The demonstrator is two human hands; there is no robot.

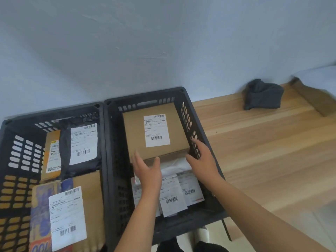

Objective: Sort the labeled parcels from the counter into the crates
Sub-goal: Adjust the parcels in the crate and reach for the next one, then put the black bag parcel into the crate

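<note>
Wooden counter (254,142) runs along a pale blue-grey wall and carries two black slotted crates side by side.

1. A cardboard box (134,131), shipping label up, lies flat in the far half of the right crate (189,115), just beyond both hands.
2. The left hand (147,171) meets the box's near left corner with fingers straight and thumb spread along the near edge.
3. The right hand (201,160) meets the near right corner, its straight fingers passing between box and crate wall. Neither hand curls round the box; this placement suggests it is being seated and squared, not lifted.
4. Beneath the wrists lie white labelled mailers (174,195); setting the box ahead of them keeps their barcodes readable.
5. Left of the left hand, the second crate (51,113) holds a black poly mailer (80,142) and a brown labelled parcel (91,197).
6. Far right of the right hand, a dark grey bundle (261,95) and a blurred brown item (312,99) rest on the counter. Judgement: sorting is nearly complete.
</note>
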